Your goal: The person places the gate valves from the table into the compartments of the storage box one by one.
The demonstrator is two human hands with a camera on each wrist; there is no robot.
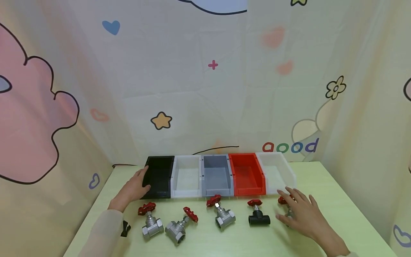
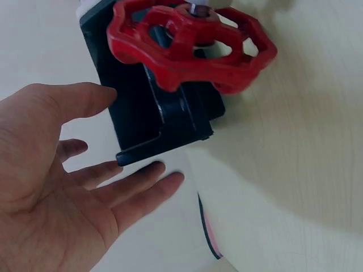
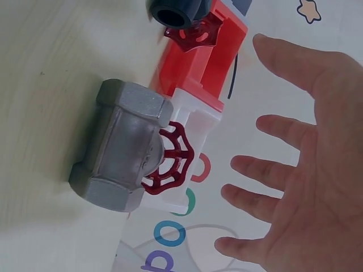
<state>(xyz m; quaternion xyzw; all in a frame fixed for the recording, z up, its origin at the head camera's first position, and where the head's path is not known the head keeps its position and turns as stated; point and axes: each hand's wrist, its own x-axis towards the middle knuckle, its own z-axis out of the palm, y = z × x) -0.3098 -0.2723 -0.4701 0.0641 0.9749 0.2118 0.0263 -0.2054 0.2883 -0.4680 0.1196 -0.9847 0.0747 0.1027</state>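
Note:
My left hand (image 1: 136, 185) is at the left side of the black bin (image 1: 158, 178), with fingers spread along its outer wall. In the left wrist view the thumb overlaps the bin's side and the other fingers extend below it. A red handwheel (image 2: 176, 68) fills the top there. My right hand (image 1: 303, 216) hovers with spread fingers over a valve whose red handwheel (image 1: 282, 200) shows past the fingertips. In the right wrist view that grey metal valve (image 3: 122, 144) lies apart from the fingers, and the palm holds nothing.
Right of the black bin stand a white bin (image 1: 187, 176), a grey bin (image 1: 217, 178), a red bin (image 1: 247, 175) and another white bin (image 1: 277, 173). In front lie metal valves (image 1: 152, 226) and a black-bodied valve (image 1: 259, 219). A black object (image 1: 125, 228) is partly behind the left sleeve.

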